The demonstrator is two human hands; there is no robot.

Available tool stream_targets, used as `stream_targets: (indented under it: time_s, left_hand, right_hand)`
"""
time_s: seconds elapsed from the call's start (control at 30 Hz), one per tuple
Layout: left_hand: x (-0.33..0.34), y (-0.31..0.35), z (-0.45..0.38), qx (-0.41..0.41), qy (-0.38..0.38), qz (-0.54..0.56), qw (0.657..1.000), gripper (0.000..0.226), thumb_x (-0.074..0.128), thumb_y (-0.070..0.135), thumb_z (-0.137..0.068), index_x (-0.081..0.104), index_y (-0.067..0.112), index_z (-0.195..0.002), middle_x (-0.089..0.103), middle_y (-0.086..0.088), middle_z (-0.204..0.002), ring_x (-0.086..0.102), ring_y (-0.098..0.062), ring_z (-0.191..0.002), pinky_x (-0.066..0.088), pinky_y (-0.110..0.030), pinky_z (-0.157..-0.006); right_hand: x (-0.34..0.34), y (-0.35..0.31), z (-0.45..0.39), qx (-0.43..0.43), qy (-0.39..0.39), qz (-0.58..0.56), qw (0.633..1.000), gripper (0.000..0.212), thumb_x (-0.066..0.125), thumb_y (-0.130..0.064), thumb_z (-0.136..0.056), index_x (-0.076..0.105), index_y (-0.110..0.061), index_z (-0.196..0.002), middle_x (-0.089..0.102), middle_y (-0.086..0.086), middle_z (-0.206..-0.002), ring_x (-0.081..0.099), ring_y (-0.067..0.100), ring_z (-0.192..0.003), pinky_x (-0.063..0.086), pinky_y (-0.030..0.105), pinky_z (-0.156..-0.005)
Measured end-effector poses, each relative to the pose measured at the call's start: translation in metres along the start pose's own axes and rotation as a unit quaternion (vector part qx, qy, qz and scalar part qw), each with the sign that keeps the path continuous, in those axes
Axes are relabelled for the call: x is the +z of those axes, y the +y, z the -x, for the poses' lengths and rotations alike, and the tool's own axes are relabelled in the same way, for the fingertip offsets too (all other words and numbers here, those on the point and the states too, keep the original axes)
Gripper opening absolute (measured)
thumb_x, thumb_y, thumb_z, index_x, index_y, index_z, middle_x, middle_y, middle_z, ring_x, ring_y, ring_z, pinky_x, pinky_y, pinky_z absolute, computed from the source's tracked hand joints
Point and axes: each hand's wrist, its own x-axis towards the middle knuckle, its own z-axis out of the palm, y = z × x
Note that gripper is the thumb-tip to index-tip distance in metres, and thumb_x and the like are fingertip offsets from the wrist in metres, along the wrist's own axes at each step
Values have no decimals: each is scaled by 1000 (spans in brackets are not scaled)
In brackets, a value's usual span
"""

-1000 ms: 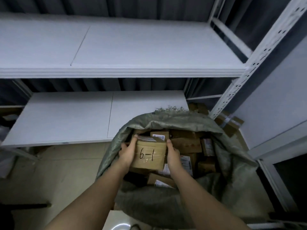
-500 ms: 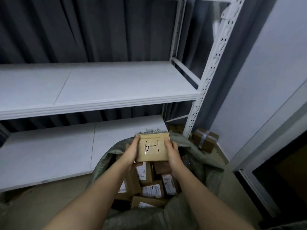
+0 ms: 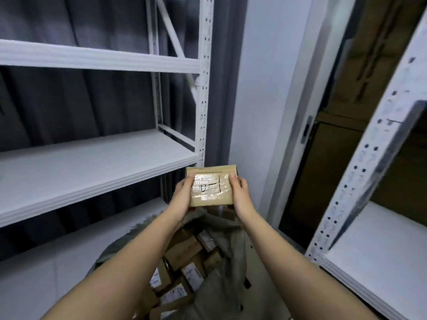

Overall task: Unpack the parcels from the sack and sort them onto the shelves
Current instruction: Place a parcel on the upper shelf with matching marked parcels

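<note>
A small brown cardboard parcel (image 3: 211,187) is held up above the open green sack (image 3: 227,269), its long axis running left to right and its taped, hand-marked face turned toward the camera. The left hand (image 3: 182,195) and right hand (image 3: 240,192) clamp its short ends, thumbs on the front, both forearms reaching forward. The marking is glare-blurred. More labelled parcels (image 3: 184,262) lie in the sack, partly hidden by the arms. White shelves (image 3: 92,167) stand left.

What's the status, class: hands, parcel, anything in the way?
Left hand and right hand both gripping the taped parcel. Parcel up, clear of the sack. Shelf at left bare, nothing blocking.
</note>
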Motion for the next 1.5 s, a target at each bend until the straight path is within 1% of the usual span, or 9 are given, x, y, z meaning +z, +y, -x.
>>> stream_targets:
  time_s: [0.23, 0.33, 0.43, 0.57, 0.7, 0.87, 1.0, 1.2, 1.5]
  left_hand:
    - [71, 54, 69, 88, -61, 23, 994, 51, 46, 52, -93, 46, 25, -136, 56, -4, -132, 56, -21, -116, 48, -45, -98]
    - [105, 73, 101, 110, -84, 54, 989, 46, 49, 49, -93, 47, 27, -134, 51, -4, -132, 57, -16, -106, 51, -29, -68]
    - [141, 88, 130, 140, -122, 67, 980, 45, 47, 47, -95, 44, 25, -134, 53, -5, -129, 58, -12, -98, 48, -25, -62]
    - [196, 105, 178, 170, -161, 78, 969, 50, 44, 50, -95, 41, 23, -137, 52, -7, -131, 58, -18, -109, 55, -34, -80]
    - [251, 117, 234, 196, -183, 80, 960, 55, 44, 56, -92, 40, 25, -138, 45, -10, -138, 49, -26, -124, 42, -49, -105]
    - [327, 128, 316, 236, -193, 102, 947, 52, 44, 53, -94, 42, 23, -138, 43, -6, -138, 46, -19, -123, 50, -20, -89]
    - [386, 140, 383, 259, -217, 116, 934, 53, 44, 54, -94, 43, 25, -138, 40, -6, -141, 44, -18, -124, 37, -39, -106]
    - [467, 168, 470, 303, -254, 141, 908, 50, 44, 50, -96, 44, 22, -137, 42, -2, -136, 42, -13, -120, 31, -24, -95]
    - [568, 187, 549, 322, -336, 158, 871, 55, 44, 53, -94, 42, 20, -138, 41, -4, -135, 45, -13, -120, 36, -36, -109]
  right_hand:
    - [-75, -78, 83, -66, 92, -22, 993, 42, 43, -47, -98, 44, -20, -130, 61, 0, -112, 59, 18, -105, 47, 47, -100]
    - [-111, -102, 114, -119, 145, -4, 982, 52, 45, -49, -97, 45, -16, -138, 61, 1, -121, 57, 19, -114, 46, 42, -101]
    - [-146, -125, 145, -158, 174, 11, 972, 52, 44, -51, -96, 47, -19, -138, 62, -6, -117, 58, 14, -114, 47, 32, -96]
    - [-201, -152, 193, -205, 227, 30, 952, 49, 44, -48, -97, 48, -21, -137, 61, -1, -124, 57, 15, -116, 46, 34, -100]
    - [-260, -177, 245, -242, 266, 48, 932, 47, 44, -48, -97, 52, -22, -135, 62, -2, -124, 56, 12, -115, 45, 31, -98]
    - [-342, -205, 318, -278, 313, 70, 906, 48, 43, -50, -97, 49, -25, -137, 59, -11, -122, 52, 11, -117, 40, 26, -93]
    - [-407, -232, 375, -294, 347, 91, 886, 49, 42, -53, -96, 49, -25, -136, 57, -10, -127, 51, 17, -123, 41, 38, -103]
    - [-489, -278, 453, -331, 387, 103, 854, 51, 40, -53, -96, 46, -24, -138, 53, -6, -134, 47, 10, -124, 34, 25, -96]
    - [-584, -313, 528, -349, 439, 130, 818, 52, 35, -53, -98, 43, -23, -140, 50, 3, -137, 47, 18, -127, 38, 44, -109]
